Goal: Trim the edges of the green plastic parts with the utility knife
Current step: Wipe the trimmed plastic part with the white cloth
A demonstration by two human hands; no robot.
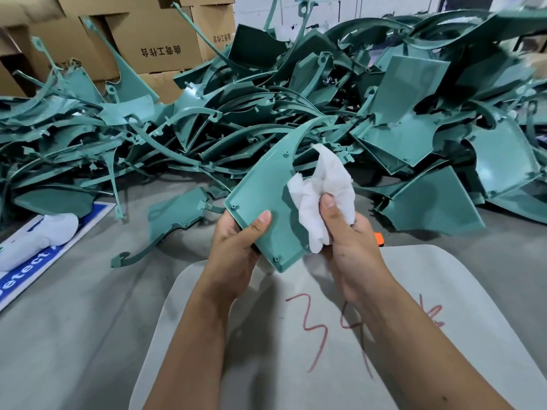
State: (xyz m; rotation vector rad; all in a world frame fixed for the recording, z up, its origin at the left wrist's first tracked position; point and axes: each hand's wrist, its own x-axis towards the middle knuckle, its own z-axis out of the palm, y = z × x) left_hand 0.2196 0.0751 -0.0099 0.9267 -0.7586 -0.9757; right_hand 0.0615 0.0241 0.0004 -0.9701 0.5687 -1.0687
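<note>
Hands first: the left hand point(239, 238) grips the lower edge of a curved green plastic panel point(266, 196), while the right hand point(346, 232) clutches a crumpled white cloth point(322, 187) against it. Beyond that panel, a big heap of green plastic parts point(296, 99) seems untrimmed. No blade is out; something orange point(379, 240) peeks behind the right hand. Below the panel, a grey board point(444, 291) reads "34" in red.

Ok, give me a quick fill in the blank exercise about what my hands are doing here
1. The left hand grips a ____ plastic part.
2. The right hand holds a crumpled white ____ against that part.
3. Behind the pile of parts stand stacked ____ boxes.
4. The grey board under the hands bears ____ handwriting.

Missing words: green; cloth; cardboard; red
</note>
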